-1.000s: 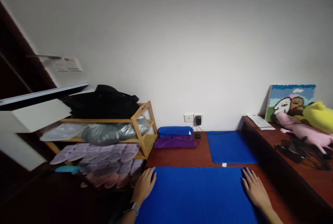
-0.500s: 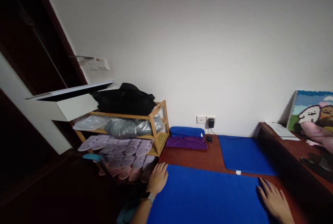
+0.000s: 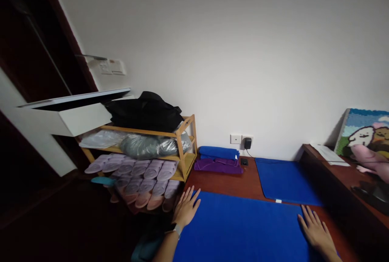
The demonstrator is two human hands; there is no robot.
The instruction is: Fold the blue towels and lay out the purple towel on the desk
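A flat blue cloth (image 3: 243,227) is spread over the red-brown wooden tabletop (image 3: 219,183) in front of me. On its far left corner lies my left hand (image 3: 186,208), fingers spread, a watch-like band on the wrist. My right hand (image 3: 317,229) rests flat at the far right corner, fingers apart, partly on the cloth's edge. Neither hand grips anything. Behind the spread cloth, a second blue cloth (image 3: 285,179) lies flat with a small white tag at its near edge. Folded blue cloth (image 3: 219,153) and folded purple cloth (image 3: 217,166) are stacked near the wall.
Left of the table stands a wooden rack (image 3: 190,158) with a black bag (image 3: 146,112), plastic-wrapped bundles and several lilac slippers (image 3: 130,166). A black plug (image 3: 247,143) sits in the wall socket. On the raised shelf (image 3: 334,168) at right are papers, a pink plush and a picture.
The fingers of my left hand have spread wider at the corner. My right hand has shifted slightly left and up against the cloth's edge. The view has tilted a little.
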